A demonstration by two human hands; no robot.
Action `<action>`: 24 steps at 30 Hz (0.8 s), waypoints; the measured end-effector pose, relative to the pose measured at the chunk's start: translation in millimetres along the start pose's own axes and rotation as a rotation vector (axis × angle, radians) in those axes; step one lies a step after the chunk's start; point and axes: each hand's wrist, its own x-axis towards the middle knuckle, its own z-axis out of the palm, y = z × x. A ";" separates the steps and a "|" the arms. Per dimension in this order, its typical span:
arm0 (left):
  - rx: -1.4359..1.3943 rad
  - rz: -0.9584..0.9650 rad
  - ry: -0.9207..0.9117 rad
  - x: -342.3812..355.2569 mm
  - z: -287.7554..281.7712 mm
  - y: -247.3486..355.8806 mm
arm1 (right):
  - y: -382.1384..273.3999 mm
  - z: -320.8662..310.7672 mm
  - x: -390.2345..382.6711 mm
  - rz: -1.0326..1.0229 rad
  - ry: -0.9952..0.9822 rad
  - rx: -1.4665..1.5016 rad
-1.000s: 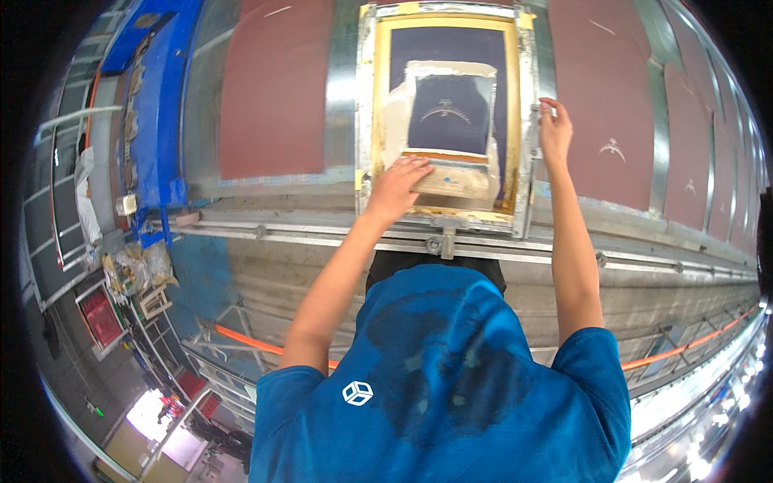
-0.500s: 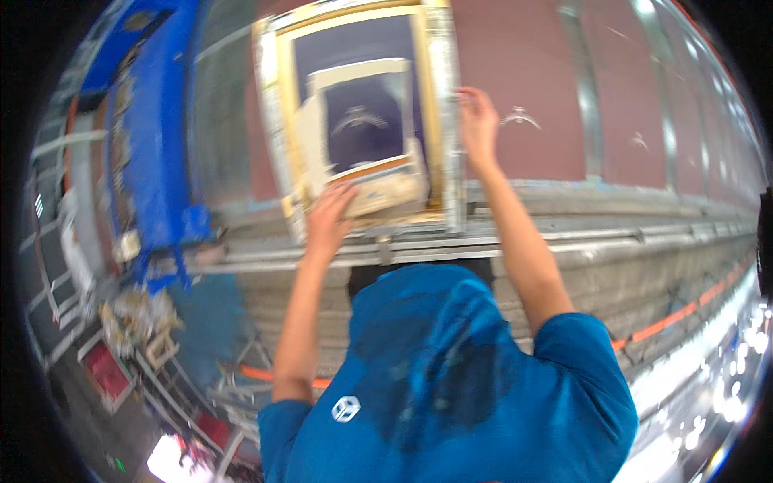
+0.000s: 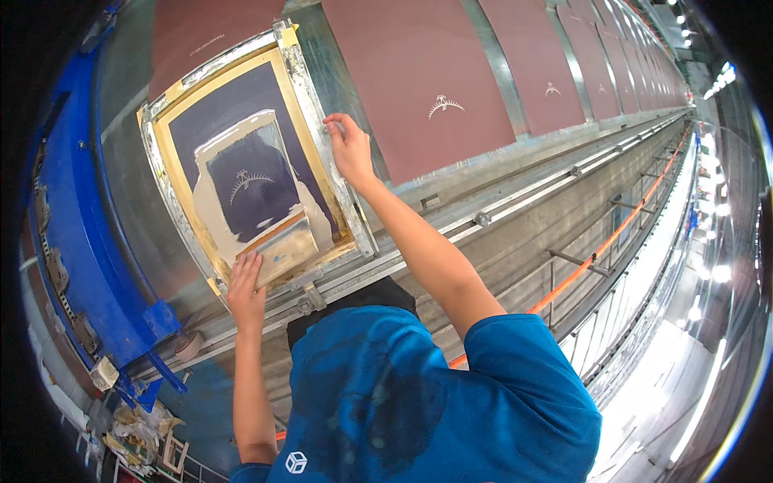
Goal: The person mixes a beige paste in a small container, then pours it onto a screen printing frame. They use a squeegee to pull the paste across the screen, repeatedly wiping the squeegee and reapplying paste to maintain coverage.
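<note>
A screen printing frame (image 3: 179, 223) with taped, ink-stained edges lies on the long table, its dark mesh (image 3: 187, 121) showing a pale spiky motif. Cream ink (image 3: 211, 199) surrounds the motif in a rough band. At the near end of the mesh rests a wide squeegee (image 3: 283, 251), smeared with cream ink. My left hand (image 3: 246, 291) is closed over the squeegee's left end, fingers on top. Along the frame's right side, my right hand (image 3: 351, 151) has its fingers bent against the edge; the thumb is partly hidden.
Maroon sheets (image 3: 427, 88) with small pale motifs line the table to the far right. A metal rail (image 3: 515, 205) runs along its near edge, with an orange pipe (image 3: 600, 253) lower down. Blue machinery (image 3: 76, 209) stands left. A clamp (image 3: 308, 296) sits at the frame's near side.
My view has turned, so the frame and table now look tilted and the picture is sharper. Both hands keep their places on the squeegee and the frame edge.
</note>
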 end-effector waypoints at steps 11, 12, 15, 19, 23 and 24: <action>0.088 0.082 0.028 -18.5 4.4 -9.5 | 9.4 -4.0 7.0 0.002 -0.061 -0.146; 0.076 0.089 0.075 -7.6 4.9 -11.0 | 6.9 -7.8 8.5 0.019 -0.110 -0.225; 0.113 0.084 0.097 40.9 -5.0 -23.4 | 0.8 -20.2 13.5 -0.299 -0.143 -0.610; -0.007 -0.033 0.046 120.5 -34.2 -45.0 | -66.9 -7.3 19.3 -0.752 -0.231 -0.729; -0.072 -0.181 -0.144 205.7 -81.8 -36.5 | -107.8 37.1 42.9 -0.703 -0.603 -0.648; -0.045 -0.233 -0.195 220.3 -88.3 -36.3 | -112.9 46.7 50.4 -0.618 -0.655 -0.695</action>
